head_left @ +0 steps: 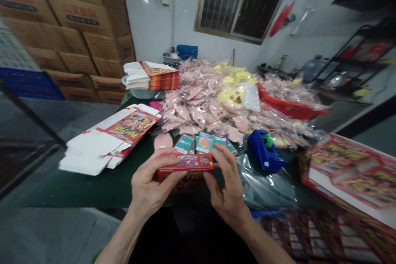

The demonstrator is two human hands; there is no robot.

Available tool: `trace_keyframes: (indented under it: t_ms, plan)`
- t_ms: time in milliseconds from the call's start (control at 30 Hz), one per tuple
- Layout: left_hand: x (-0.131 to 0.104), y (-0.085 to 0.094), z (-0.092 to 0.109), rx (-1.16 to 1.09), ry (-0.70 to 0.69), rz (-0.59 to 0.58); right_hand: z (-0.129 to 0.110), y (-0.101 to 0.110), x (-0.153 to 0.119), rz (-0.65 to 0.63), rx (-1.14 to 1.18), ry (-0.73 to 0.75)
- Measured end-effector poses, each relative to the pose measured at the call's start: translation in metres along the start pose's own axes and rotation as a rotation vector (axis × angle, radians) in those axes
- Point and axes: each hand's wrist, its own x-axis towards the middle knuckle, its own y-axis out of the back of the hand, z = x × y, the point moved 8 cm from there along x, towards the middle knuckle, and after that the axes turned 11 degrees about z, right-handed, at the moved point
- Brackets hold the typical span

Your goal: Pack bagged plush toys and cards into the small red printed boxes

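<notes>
Between my two hands is a red printed cardboard box (186, 162), held over the near edge of the dark green table (102, 192). My left hand (151, 183) grips its left end, thumb on the near side and fingers along the top. At the right end, my right hand (225, 177) closes on the box with thumb and fingers. Just beyond the box lie several teal cards (185, 144) and a round pink piece (163, 142). A blue tape dispenser (266, 152) stands to the right of my right hand.
Bagged pink pieces (198, 111) and yellow pieces (235, 78) pile up behind, beside a red basket (287, 109). Flat unfolded boxes (108, 140) lie left. A large printed carton (349, 173) is at right, near clear plastic bags (266, 185). Brown cartons (83, 12) are stacked back left.
</notes>
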Motion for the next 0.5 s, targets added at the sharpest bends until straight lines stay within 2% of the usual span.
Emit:
trace_keyframes:
  t_ms: [67,167,200,267,333,400,500]
  plan:
    - [-0.002,0.005,0.006,0.084,-0.058,0.106,0.031,0.03,0.006,0.06,-0.095,-0.107]
    - [-0.005,0.012,0.011,0.264,-0.134,0.248,0.103,0.103,0.012,0.247,-0.335,-0.37]
    - [-0.005,0.011,0.012,0.328,-0.168,0.257,0.128,0.127,0.012,0.3,-0.414,-0.467]
    - [-0.005,0.006,0.012,0.426,-0.232,0.228,0.17,0.161,0.014,0.297,-0.485,-0.558]
    - [-0.004,0.003,0.009,0.45,-0.252,0.191,0.206,0.176,0.014,0.21,-0.505,-0.655]
    - [-0.003,0.002,0.005,0.431,-0.231,0.175,0.231,0.177,0.009,0.09,-0.491,-0.767]
    - [-0.003,0.002,0.005,0.408,-0.228,0.168,0.246,0.168,0.0,-0.037,-0.449,-0.916]
